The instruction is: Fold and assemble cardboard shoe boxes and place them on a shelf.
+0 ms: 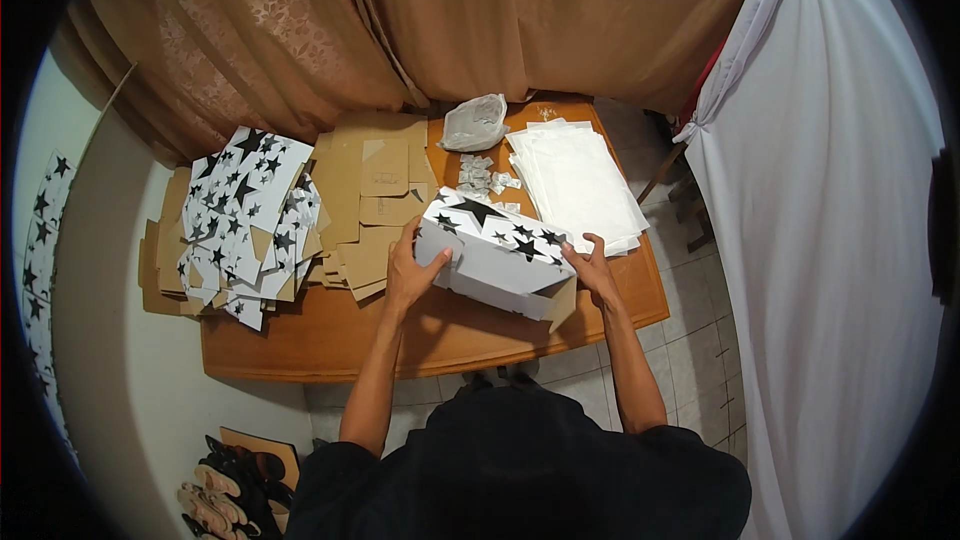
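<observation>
Between my two hands is a white cardboard box [490, 258] printed with black stars, tilted above the near part of the wooden table. A brown cardboard flap [563, 304] hangs open at its right end. My left hand [412, 268] grips the left end, thumb on the near side and fingers behind. At the far right corner, my right hand [594, 268] holds the box with its fingers bent around the edge. The side of the box turned away from me is hidden.
The wooden table [320, 355] carries star-printed sheets [245, 225] and flat brown cardboard [385, 180] at left. Behind the box lie small silvery packets [476, 175] and a plastic bag [474, 124]. White paper sheets [575, 185] are stacked at right. Shoes [235, 490] stand lower left.
</observation>
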`<action>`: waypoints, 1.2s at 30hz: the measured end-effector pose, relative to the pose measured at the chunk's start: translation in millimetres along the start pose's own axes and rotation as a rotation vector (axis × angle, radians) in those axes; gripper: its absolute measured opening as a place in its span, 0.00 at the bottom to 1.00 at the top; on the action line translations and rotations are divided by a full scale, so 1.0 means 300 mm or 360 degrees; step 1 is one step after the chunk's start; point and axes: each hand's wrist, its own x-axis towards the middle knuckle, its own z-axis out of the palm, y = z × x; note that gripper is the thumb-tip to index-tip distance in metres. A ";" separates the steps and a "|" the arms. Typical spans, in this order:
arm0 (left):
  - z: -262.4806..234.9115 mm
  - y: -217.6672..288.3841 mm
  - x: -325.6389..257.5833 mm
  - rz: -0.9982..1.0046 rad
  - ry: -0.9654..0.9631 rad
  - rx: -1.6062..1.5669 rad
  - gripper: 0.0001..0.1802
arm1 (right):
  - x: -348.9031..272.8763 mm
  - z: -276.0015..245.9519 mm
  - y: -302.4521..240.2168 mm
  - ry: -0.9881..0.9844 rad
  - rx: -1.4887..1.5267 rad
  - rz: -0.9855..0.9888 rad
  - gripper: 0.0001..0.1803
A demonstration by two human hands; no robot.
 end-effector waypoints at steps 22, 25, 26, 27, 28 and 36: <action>0.166 -0.220 -0.268 -0.0322 -0.0242 0.0415 0.38 | -0.044 0.109 0.087 -0.0270 -0.1170 -0.0387 0.56; 0.162 -0.259 -0.269 -0.0386 -0.0232 0.0406 0.38 | -0.025 0.070 0.113 -0.0512 -0.1064 -0.0561 0.55; 0.161 -0.272 -0.270 -0.0373 -0.0203 0.0422 0.38 | -0.020 0.056 0.104 -0.0649 -0.0870 -0.0475 0.54; 0.164 -0.283 -0.268 -0.0377 -0.0203 0.0419 0.38 | -0.013 0.035 0.103 -0.0777 -0.0674 -0.0387 0.53; 0.168 -0.292 -0.266 -0.0328 -0.0163 0.0422 0.38 | -0.004 0.012 0.100 -0.0779 -0.0677 -0.0385 0.53; 0.169 -0.215 -0.260 -0.0388 -0.0309 0.0558 0.34 | 0.025 -0.064 0.114 -0.1019 -0.0320 -0.0240 0.54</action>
